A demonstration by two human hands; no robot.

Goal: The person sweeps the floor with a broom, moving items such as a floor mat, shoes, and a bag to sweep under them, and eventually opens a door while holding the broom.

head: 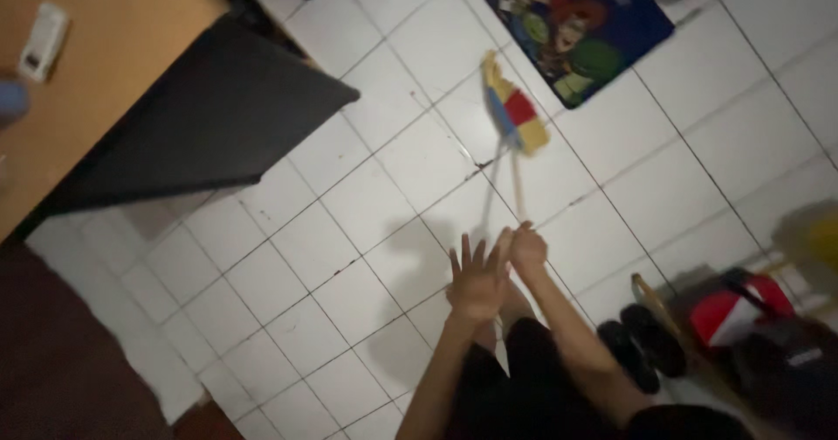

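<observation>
My right hand (527, 249) is closed around the top of a thin pale handle (516, 187) of a small broom. The broom's head (518, 108), striped yellow, red and blue, rests on the white tiled floor (349, 204) ahead of me and looks blurred. Right beside it on the left, my left hand (476, 279) has its fingers spread; nothing shows in it. Both forearms reach forward over my dark-clothed legs (524, 379).
A wooden desk (96, 73) with a small white object (41, 42) and a dark side panel (209, 117) stands at upper left. A colourful cartoon mat (572, 21) lies beyond the broom. Black shoes (642, 344) and a red and white bag (738, 309) sit at right.
</observation>
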